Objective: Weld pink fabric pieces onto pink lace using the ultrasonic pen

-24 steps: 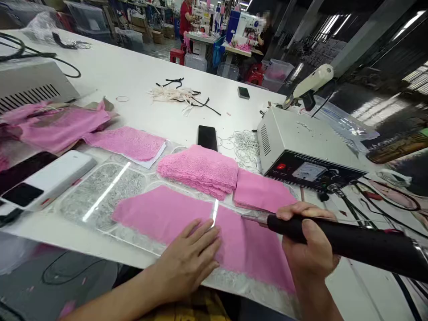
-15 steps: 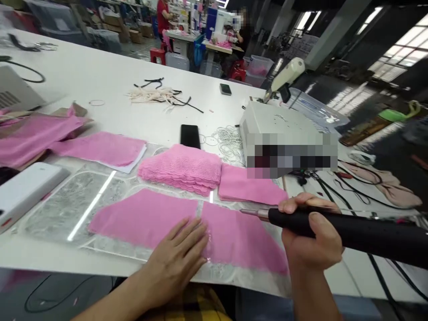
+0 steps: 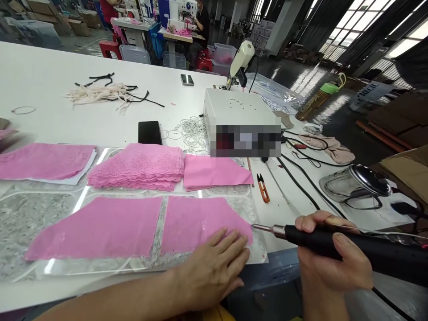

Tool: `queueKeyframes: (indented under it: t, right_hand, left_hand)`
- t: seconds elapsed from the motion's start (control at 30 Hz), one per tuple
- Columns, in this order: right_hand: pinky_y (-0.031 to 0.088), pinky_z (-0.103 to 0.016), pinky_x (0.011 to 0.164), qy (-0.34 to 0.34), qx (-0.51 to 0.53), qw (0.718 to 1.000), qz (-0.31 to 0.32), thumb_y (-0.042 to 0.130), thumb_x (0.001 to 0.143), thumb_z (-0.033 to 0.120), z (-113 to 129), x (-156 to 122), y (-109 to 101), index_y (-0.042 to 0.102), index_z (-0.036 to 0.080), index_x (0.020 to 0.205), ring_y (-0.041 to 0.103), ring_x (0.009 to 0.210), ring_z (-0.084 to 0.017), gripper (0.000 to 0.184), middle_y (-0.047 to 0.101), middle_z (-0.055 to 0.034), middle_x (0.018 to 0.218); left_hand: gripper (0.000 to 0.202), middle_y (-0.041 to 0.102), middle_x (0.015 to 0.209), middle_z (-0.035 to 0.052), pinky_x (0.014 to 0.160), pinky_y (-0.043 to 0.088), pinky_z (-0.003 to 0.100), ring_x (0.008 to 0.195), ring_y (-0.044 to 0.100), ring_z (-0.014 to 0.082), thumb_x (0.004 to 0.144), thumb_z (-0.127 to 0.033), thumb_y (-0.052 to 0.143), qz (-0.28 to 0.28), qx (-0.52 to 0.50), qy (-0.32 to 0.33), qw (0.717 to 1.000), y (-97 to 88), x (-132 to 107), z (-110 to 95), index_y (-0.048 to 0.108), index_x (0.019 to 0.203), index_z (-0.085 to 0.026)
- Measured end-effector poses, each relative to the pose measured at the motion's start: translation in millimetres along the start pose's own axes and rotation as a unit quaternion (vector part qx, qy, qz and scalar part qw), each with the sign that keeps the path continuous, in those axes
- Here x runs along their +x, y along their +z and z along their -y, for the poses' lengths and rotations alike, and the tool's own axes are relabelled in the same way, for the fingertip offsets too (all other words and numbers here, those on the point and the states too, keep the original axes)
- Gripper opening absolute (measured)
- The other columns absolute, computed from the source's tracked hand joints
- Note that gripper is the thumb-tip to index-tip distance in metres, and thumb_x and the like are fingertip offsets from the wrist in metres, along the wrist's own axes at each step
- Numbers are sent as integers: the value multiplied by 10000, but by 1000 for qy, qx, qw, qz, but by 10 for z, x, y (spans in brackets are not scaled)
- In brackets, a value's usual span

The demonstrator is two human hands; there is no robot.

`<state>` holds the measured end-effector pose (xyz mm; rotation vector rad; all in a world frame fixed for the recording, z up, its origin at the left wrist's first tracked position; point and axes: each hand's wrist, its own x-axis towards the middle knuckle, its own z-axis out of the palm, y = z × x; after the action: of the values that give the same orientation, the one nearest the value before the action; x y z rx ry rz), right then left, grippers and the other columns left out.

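Observation:
My left hand (image 3: 217,265) lies flat, fingers stretched out, on the lower right part of a pink fabric piece (image 3: 194,223). A second pink piece (image 3: 100,227) rests to its left, with a narrow gap between them. My right hand (image 3: 331,249) is wrapped round a black handheld tool with a slim metal tip (image 3: 314,235). The tip points left and is at the right slanted edge of the right piece; whether it touches is unclear. Both pieces lie on a clear sheet (image 3: 33,214) over the white table.
Behind are a stack of pink scalloped pieces (image 3: 140,167), a smaller pink stack (image 3: 214,174) and a phone (image 3: 149,133). Orange thread snips (image 3: 263,189), a grey box (image 3: 244,109), black cables (image 3: 297,183) and a glass mug (image 3: 347,183) stand to the right.
The view has turned right. My left hand has slid from the gap between the pieces onto the right piece. The tool tip has moved from the upper edge to the right edge.

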<state>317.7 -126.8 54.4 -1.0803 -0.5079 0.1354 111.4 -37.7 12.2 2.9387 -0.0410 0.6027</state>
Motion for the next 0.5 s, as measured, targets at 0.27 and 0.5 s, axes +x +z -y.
queueKeyframes:
  t: [0.27, 0.5]
  right_hand:
    - [458, -314, 495, 0, -3, 1000, 19, 598, 623, 261, 2, 1, -57, 592, 196, 717, 517, 514, -126, 114, 565, 7, 695]
    - [450, -307, 464, 2, -1, 1000, 5, 582, 587, 251, 20, -20, 31, 604, 204, 706, 515, 487, -129, 130, 582, 12, 679]
  left_hand:
    - [470, 559, 1425, 109, 1131, 335, 443, 1341, 490, 280, 1022, -457, 463, 43, 1, 19, 999, 93, 100, -47, 544, 1358, -139]
    - [477, 541, 1451, 94, 1137, 325, 440, 1355, 476, 275, 1028, -462, 447, 58, 5, 21, 998, 95, 92, -48, 522, 1382, -152]
